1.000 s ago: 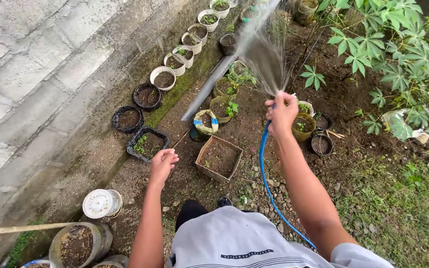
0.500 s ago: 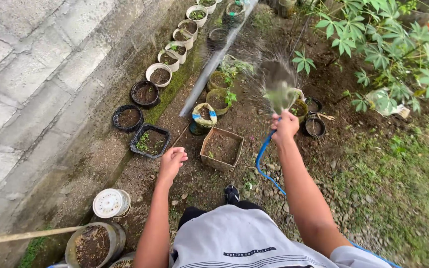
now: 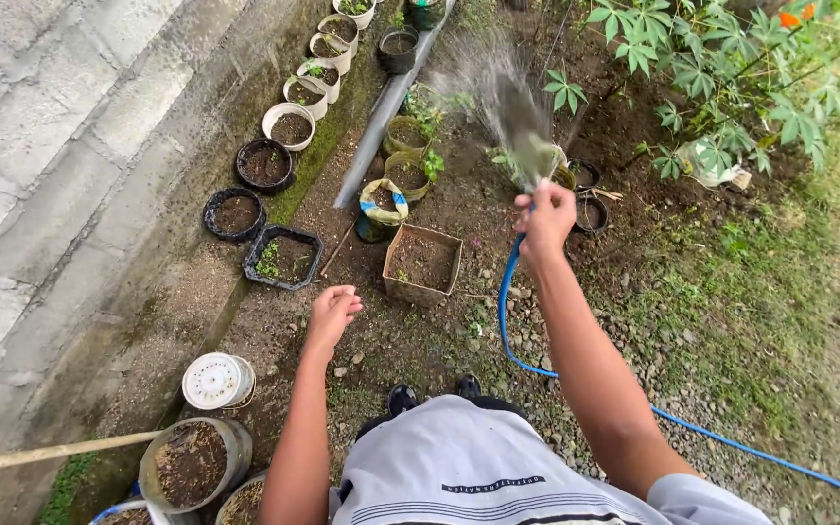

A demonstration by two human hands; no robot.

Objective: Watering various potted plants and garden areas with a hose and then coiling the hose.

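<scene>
My right hand [image 3: 544, 216] grips the end of a blue hose [image 3: 509, 311], which trails back over the gravel to the lower right. A fan of water [image 3: 506, 102] sprays forward from it over the small pots ahead. My left hand [image 3: 330, 313] hangs loosely curled and holds nothing, above bare soil near a square brown planter [image 3: 422, 263] and a black square tray of seedlings [image 3: 282, 258].
A row of soil-filled pots [image 3: 290, 126] runs along the concrete wall [image 3: 60, 146] at left. A grey pipe [image 3: 381, 112] lies on the ground. Leafy plants [image 3: 721, 68] stand at upper right. A white lidded bucket [image 3: 214, 380] and larger pots [image 3: 192, 463] sit near left.
The view shifted back and up the bed. My right hand with the hose drew slightly nearer, and the spray now falls over the pots just ahead. My left hand stayed low.
</scene>
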